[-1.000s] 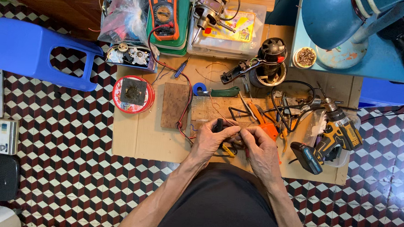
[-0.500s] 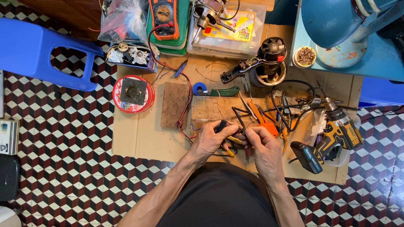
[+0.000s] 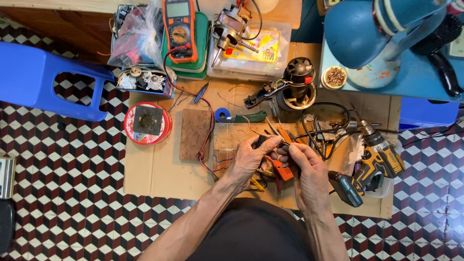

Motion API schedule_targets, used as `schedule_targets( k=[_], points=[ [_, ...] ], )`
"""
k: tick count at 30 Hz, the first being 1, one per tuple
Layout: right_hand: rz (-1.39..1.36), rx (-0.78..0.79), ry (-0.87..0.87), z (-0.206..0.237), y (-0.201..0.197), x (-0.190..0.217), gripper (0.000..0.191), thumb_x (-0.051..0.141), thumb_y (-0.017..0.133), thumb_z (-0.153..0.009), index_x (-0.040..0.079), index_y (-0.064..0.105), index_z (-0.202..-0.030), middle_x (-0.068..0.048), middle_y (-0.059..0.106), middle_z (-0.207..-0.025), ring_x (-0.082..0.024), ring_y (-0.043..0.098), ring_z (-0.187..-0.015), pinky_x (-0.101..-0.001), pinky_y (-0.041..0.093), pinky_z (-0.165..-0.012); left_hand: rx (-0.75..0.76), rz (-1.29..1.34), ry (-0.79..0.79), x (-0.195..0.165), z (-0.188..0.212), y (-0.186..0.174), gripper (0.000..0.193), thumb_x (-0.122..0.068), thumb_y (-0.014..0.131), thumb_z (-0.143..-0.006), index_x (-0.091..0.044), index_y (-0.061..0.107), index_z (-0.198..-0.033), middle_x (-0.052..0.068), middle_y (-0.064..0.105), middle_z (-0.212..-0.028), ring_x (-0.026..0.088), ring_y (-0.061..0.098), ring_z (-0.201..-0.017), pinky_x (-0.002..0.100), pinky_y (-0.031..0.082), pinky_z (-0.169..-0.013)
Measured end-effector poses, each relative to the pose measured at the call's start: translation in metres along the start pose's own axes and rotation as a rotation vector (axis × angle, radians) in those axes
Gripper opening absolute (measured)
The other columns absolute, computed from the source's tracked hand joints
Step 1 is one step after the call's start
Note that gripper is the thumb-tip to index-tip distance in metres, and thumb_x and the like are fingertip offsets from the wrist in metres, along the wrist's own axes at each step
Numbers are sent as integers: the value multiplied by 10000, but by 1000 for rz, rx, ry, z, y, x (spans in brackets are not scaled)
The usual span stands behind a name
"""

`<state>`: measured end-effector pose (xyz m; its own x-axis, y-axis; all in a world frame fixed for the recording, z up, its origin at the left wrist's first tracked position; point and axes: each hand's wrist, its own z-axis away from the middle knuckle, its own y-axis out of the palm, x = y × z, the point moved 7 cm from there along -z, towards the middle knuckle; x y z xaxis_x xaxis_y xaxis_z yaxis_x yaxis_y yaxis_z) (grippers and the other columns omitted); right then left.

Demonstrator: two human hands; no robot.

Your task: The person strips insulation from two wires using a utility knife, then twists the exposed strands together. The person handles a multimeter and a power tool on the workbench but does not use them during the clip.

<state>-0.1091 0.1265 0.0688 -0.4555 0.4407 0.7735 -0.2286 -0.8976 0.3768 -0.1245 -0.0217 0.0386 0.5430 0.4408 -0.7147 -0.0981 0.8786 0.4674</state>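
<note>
While both hands' fingers pinch a small dark part (image 3: 261, 142), orange-handled pliers (image 3: 283, 170) lie on cardboard (image 3: 156, 169).

light: bright, even — overhead | shadows: soft, faint | focus: sharp | glare: slight

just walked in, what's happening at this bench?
A person sits over a sheet of cardboard on the tiled floor, both hands together at its middle. The left hand and right hand pinch a small dark part between them, too small to identify, just above orange-handled pliers. A cordless drill lies to the right, a multimeter and a small motor further up.
</note>
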Motion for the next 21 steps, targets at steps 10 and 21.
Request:
schedule_targets(
  k=[10, 21],
  points=[
    [-56, -28, -143, -21, -14, 38, 183, 125, 640, -1009, -17, 693, -1110, -80, 721, -973, -131, 666, -871, -279, 571, -845, 7, -108, -14, -24, -22, 46, 336, -342, 705, -946, -52, 750, -1108, 15, 714, -831, 62, 567, -623, 208, 421, -496],
    [948, -110, -425, -36, -3, 91, 203, 196, 647, -989, 29, 715, -1083, -43, 712, -886, -110, 635, -754, -277, 507, -690, -55, -1138, 788, -108, 4, 90, 340, -89, 707, -882, -35, 656, -1214, 176, 692, -1210, 334, 713, -899, 412, 585, -693]
  ],
)
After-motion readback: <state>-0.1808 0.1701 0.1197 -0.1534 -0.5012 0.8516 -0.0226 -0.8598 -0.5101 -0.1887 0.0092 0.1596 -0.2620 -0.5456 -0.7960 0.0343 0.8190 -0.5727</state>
